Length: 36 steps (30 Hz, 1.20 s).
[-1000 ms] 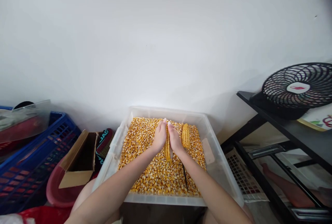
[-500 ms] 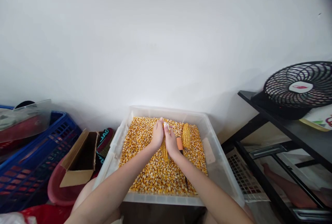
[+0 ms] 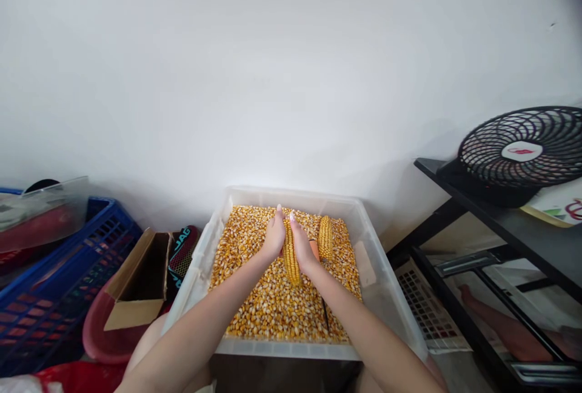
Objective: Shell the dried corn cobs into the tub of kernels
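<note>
Yellow corn cob (image 3: pixel 291 253), blue crate (image 3: pixel 54 284)

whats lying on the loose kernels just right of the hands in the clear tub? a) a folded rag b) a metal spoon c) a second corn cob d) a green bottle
c: a second corn cob lies on the loose kernels in the clear tub, just right of the right hand, while both that hand and the left hand clasp another cob between them.

Both palms cover the sides of the cob (image 3: pixel 291 256); an orange-handled tool (image 3: pixel 314 249) (type unclear) hides behind the right hand (image 3: pixel 302 244). The frame's right edge crops the fan (image 3: pixel 522 156).
</note>
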Available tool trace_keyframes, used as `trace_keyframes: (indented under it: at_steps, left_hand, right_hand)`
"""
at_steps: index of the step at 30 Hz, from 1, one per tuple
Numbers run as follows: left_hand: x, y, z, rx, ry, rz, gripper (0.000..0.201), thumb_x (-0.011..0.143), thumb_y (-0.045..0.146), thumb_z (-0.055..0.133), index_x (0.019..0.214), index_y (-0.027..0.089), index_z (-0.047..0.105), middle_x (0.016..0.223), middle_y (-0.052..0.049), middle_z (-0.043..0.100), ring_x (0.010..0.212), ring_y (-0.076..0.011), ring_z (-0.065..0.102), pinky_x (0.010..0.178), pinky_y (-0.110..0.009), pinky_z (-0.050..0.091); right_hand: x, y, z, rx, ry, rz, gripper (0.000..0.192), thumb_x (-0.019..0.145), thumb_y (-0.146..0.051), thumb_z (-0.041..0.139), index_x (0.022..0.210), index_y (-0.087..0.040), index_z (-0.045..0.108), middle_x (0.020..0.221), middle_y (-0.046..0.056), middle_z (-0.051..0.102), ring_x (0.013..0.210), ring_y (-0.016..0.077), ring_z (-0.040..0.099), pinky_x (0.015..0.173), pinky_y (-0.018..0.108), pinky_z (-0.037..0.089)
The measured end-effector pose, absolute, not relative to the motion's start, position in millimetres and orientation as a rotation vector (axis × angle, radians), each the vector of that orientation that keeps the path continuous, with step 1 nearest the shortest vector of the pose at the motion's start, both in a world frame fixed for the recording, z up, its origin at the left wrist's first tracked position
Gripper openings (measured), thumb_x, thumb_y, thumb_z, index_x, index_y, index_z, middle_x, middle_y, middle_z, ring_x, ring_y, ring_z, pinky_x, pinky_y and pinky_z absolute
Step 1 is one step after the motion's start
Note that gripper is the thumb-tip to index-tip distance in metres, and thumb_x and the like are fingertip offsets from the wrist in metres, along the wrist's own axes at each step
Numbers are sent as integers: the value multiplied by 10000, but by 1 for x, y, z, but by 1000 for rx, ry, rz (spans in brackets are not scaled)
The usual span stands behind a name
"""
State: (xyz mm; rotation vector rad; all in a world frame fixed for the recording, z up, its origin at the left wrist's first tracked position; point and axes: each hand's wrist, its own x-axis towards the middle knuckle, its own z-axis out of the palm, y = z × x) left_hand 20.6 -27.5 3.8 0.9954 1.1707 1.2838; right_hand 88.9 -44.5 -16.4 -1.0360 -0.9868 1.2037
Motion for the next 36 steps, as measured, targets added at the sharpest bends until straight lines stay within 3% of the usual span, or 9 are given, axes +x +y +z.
trace_keyframes:
  at_steps: [6,11,16,24,36]
  left_hand:
    - [21,-33,2,1314,1234,1319,560,841,572,236,576,170,523,553,-19,548,594,-163,525,629,-277,405]
    - [21,-32,3,1361,1193,1405,536,857,521,255,619,169,582,661,-42,623,704,-181,574,763,-297,411]
    - [17,-26,6,1116,1136,1391,500,835,547,295,645,177,572,601,-33,613,627,-186,580,670,-299,447]
    - [19,-32,4,1216,1062,1328,547,834,570,268,639,164,578,564,-34,596,625,-183,584,657,-293,450]
    - [18,-31,-1,1209,1125,1306,504,818,562,305,569,184,528,494,-12,517,552,-167,514,574,-267,401]
  right_hand:
    - [93,-49,-7,-1125,-1007,1159,407,757,-512,487,949,-204,671,1036,28,657,1056,199,540,940,306,359]
    - [96,-48,-11,-1138,-957,1156,389,752,-525,485,895,-217,676,960,2,676,1057,202,538,929,308,363]
    - [91,-47,-17,-904,-903,1392,361,714,-496,564,932,-220,643,915,1,676,1035,196,550,901,315,404]
    - [94,-55,-11,-903,-674,1476,334,646,-431,647,894,-208,653,847,9,691,966,215,591,891,342,425]
    - [92,-53,-12,-989,-794,1463,410,733,-511,541,979,-202,650,877,32,699,974,225,601,888,363,440]
